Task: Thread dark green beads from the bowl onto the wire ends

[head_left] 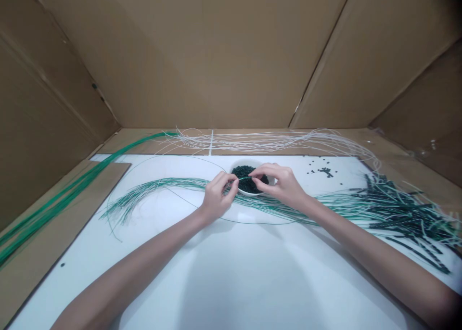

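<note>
Over a small white bowl (251,194) of dark green beads (244,170), both hands are closed in a pinch. My left hand (218,195) holds a thin green string (244,178) between thumb and fingertips. A short stretch of it runs across to my right hand (280,182), whose thumb and fingers pinch its other side. Whether a bead sits in the right fingertips is too small to tell. Beneath the hands lies a long bundle of green strings (169,182), passing in front of the bowl.
At the right, a heap of strings threaded with dark beads (400,209) covers the board. Loose beads (326,171) lie behind it. White strings (249,140) stretch along the back, joining a green bundle (83,176) at left. Cardboard walls (202,56) surround the white board (231,282).
</note>
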{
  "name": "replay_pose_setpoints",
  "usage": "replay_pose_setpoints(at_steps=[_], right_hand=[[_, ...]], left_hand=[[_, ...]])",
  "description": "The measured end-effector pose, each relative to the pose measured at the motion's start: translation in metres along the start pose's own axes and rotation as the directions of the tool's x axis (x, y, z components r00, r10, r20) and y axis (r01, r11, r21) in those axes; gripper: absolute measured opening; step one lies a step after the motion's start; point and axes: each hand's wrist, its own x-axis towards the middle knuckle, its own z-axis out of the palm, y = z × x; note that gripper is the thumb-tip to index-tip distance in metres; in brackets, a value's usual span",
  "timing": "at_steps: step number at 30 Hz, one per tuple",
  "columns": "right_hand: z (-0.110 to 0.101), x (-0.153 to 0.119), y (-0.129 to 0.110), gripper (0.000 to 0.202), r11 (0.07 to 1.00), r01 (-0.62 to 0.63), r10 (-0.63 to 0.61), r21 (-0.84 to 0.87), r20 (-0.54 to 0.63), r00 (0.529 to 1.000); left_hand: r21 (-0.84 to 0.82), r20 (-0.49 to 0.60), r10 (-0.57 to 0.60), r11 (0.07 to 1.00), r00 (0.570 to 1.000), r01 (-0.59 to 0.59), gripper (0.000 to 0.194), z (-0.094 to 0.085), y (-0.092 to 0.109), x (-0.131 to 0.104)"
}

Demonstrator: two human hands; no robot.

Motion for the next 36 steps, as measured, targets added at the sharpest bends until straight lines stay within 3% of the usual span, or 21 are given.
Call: replay_pose_setpoints(at_steps=[11, 14, 16, 19, 23, 27, 30, 33, 36], right_hand=[[0.001, 0.000, -0.002, 0.014, 0.990, 0.094, -0.100, -0.101, -0.062, 0.993], [-0.001, 0.000, -0.005, 0.013, 0.994, 0.076, -0.081, -0.074, -0.067, 0.995], [-0.001, 0.001, -0.006, 0.013, 0.996, 0.067, -0.070, -0.051, -0.062, 0.996], [-0.001, 0.003, -0.008, 0.014, 0.996, 0.074, -0.076, -0.044, -0.042, 0.996], [-0.008, 0.008, -0.009, 0.014, 0.991, 0.088, -0.092, -0.102, -0.035, 0.995], [-0.025, 0.015, -0.006, 0.012, 0.995, 0.008, -0.009, -0.102, -0.011, 1.000], [-0.035, 0.019, -0.005, 0.012, 0.997, -0.066, 0.068, -0.038, 0.055, 0.996], [-0.038, 0.021, -0.005, 0.013, 0.995, -0.096, 0.097, -0.028, 0.057, 0.994], [-0.039, 0.023, -0.004, 0.015, 0.989, -0.143, 0.142, -0.023, -0.023, 0.990]], left_hand=[[0.024, 0.022, 0.001, 1.000, 1.000, -0.001, 0.008, -0.002, 0.003, 0.003], [0.112, 0.024, 0.018, 0.993, 1.000, -0.020, 0.021, -0.006, 0.008, 0.010], [0.156, 0.089, 0.044, 0.986, 0.995, -0.058, 0.029, -0.009, 0.012, 0.017], [0.125, 0.220, 0.038, 0.990, 0.975, -0.067, 0.020, -0.013, 0.016, 0.026], [0.027, 0.283, -0.097, 0.995, 0.954, 0.093, 0.017, -0.019, 0.013, 0.036], [-0.117, 0.442, -0.273, 0.927, 0.855, 0.356, 0.023, -0.027, 0.005, 0.045], [-0.257, 0.553, -0.311, 0.819, 0.773, 0.513, 0.024, -0.030, 0.004, 0.050], [-0.341, 0.634, -0.379, 0.645, 0.674, 0.684, 0.025, -0.031, 0.008, 0.052], [-0.373, 0.689, -0.460, 0.437, 0.560, 0.818, 0.028, -0.033, 0.015, 0.054]])
